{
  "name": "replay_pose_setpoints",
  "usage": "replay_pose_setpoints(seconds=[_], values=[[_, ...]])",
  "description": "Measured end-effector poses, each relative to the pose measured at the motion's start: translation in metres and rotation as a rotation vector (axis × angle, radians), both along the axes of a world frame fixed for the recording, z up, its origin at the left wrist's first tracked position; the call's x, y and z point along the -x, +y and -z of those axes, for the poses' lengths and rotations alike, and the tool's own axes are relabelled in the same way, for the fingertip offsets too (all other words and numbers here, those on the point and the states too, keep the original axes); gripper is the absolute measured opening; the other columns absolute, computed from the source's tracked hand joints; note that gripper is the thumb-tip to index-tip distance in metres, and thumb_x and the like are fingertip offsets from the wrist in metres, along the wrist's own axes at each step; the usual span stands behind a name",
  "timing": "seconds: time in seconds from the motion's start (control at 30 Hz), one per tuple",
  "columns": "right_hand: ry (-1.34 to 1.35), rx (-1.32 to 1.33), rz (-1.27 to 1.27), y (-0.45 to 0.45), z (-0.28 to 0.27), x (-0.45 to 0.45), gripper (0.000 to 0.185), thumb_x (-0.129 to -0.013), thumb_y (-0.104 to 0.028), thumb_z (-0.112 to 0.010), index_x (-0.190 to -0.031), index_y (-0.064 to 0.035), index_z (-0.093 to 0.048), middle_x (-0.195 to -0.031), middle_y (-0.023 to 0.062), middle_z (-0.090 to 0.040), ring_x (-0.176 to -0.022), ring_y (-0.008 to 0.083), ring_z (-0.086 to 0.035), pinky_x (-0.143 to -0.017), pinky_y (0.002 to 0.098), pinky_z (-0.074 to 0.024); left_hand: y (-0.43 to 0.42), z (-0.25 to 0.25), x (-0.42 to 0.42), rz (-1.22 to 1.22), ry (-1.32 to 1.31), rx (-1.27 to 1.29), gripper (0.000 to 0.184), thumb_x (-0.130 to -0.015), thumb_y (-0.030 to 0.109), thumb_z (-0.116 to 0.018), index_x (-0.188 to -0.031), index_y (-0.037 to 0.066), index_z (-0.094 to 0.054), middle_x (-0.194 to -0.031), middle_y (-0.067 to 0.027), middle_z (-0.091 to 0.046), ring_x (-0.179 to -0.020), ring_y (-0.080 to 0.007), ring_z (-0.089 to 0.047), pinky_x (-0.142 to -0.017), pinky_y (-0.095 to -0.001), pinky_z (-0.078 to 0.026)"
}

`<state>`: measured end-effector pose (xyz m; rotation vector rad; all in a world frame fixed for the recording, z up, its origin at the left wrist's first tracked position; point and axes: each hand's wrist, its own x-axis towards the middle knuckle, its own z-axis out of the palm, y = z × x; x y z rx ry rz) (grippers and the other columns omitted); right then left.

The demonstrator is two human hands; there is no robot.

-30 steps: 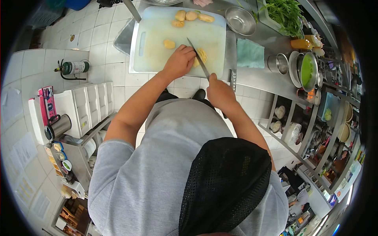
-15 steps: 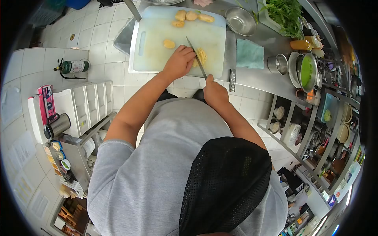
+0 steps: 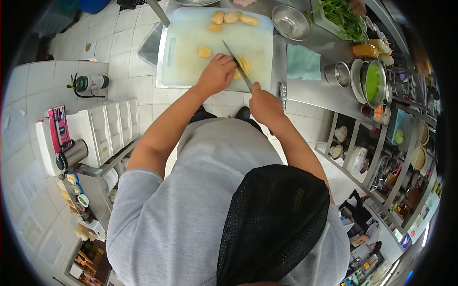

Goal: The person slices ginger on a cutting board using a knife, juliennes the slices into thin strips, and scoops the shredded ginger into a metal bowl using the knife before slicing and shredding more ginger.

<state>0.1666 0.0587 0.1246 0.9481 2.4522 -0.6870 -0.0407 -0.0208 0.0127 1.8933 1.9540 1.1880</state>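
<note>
My right hand point(image 3: 265, 104) is closed round the handle of a long knife point(image 3: 240, 69), whose blade slants up and left over a white cutting board point(image 3: 191, 33). My left hand point(image 3: 217, 72) lies curled on the board against the blade's left side; what its fingertips press on is hidden. Thin yellow slices point(image 3: 244, 64) lie just right of the blade. Above my left hand is a loose peeled yellow piece point(image 3: 204, 51). Several more pieces point(image 3: 231, 17) lie near the board's far edge.
To the right are a steel bowl point(image 3: 290, 22), a green cloth point(image 3: 303, 62), a steel pot point(image 3: 338, 74) and a bowl of green liquid point(image 3: 375, 84). Leafy greens point(image 3: 341, 18) fill a tray at top right, with another person's hand point(image 3: 358, 7) above. A co-worker point(image 3: 367, 237) is at lower right.
My right hand and the knife have shifted back and forth, now a little farther up the board than half a second ago. Another person's hand has appeared over the greens. My left hand stays nearly still.
</note>
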Motion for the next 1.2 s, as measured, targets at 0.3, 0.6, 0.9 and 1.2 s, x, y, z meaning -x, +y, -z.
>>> replay_pose_setpoints(seconds=[0.3, 0.6, 0.9, 1.2], values=[[0.012, -0.002, 0.006, -0.004, 0.017, -0.003, 0.025, -0.103, -0.009, -0.050, -0.122, 0.0061, -0.053, -0.100, 0.0310, -0.076, -0.096, 0.0485, -0.077, -0.089, 0.0595, -0.0594, -0.002, 0.000, -0.001, 0.003, -0.020, -0.014, 0.013, -0.094, 0.000, -0.072, -0.107, -0.001, -0.071, -0.114, -0.0168, -0.071, -0.111, -0.0395, -0.062, -0.100, -0.0476, -0.053], [-0.040, -0.006, 0.043, -0.014, 0.027, -0.010, 0.024, -0.103, -0.009, -0.053, -0.122, 0.0050, -0.054, -0.096, 0.0289, -0.077, -0.093, 0.0466, -0.078, -0.086, 0.0588, -0.0603, -0.003, 0.003, -0.005, -0.035, 0.003, -0.025, 0.014, -0.094, 0.001, -0.072, -0.108, -0.001, -0.071, -0.113, -0.0167, -0.071, -0.111, -0.0396, -0.062, -0.100, -0.0477, -0.053], [-0.086, 0.019, 0.057, -0.016, 0.030, -0.011, 0.026, -0.103, -0.011, -0.051, -0.123, 0.0047, -0.054, -0.102, 0.0303, -0.077, -0.098, 0.0487, -0.077, -0.090, 0.0598, -0.0590, -0.005, 0.000, -0.004, -0.031, -0.005, -0.026, 0.012, -0.095, 0.000, -0.071, -0.107, -0.001, -0.071, -0.113, -0.0171, -0.071, -0.110, -0.0407, -0.062, -0.099, -0.0482, -0.053], [-0.084, 0.039, 0.028, -0.010, -0.010, 0.000, 0.024, -0.102, -0.006, -0.051, -0.122, 0.0073, -0.054, -0.103, 0.0317, -0.077, -0.100, 0.0486, -0.077, -0.091, 0.0573, -0.0597, -0.003, -0.004, -0.003, -0.040, -0.015, -0.002, 0.011, -0.093, -0.001, -0.072, -0.104, -0.001, -0.071, -0.110, -0.0173, -0.071, -0.109, -0.0407, -0.063, -0.098, -0.0481, -0.054]])
